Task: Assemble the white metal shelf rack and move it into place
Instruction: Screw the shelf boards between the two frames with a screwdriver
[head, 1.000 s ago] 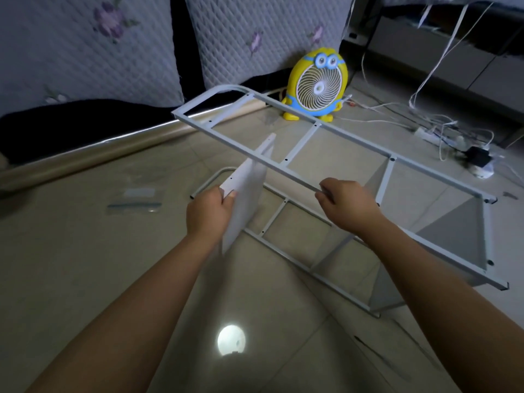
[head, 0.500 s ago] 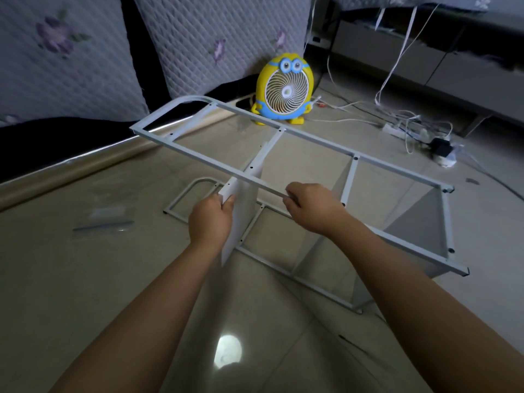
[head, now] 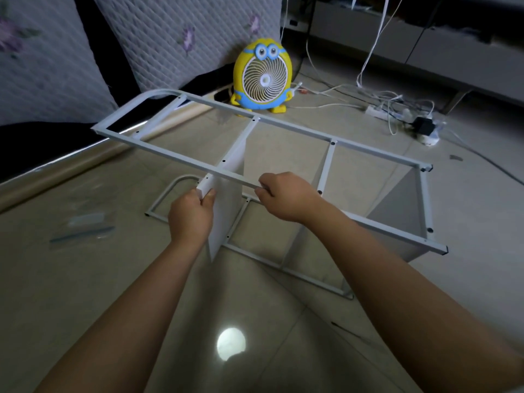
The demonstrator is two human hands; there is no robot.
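Note:
The white metal rack lies on its side on the tiled floor. Its upper side frame (head: 295, 126) is raised, and the lower side frame (head: 255, 255) lies flat on the floor. A white shelf panel (head: 228, 199) stands on edge between them. My left hand (head: 191, 215) grips the near top corner of that panel. My right hand (head: 286, 195) grips the near rail of the upper frame. Two more shelf panels (head: 397, 205) stand between the frames further right.
A yellow cartoon-shaped fan (head: 262, 78) stands behind the rack. A power strip (head: 377, 112) with tangled white cables lies at the back right. Clear plastic bags (head: 82, 229) lie on the floor at left. Quilted cushions (head: 181, 35) line the back.
The upper frame has come down over the shelf panel in my left hand, so its crossbar now runs along the panel's top edge. Both hands keep their holds.

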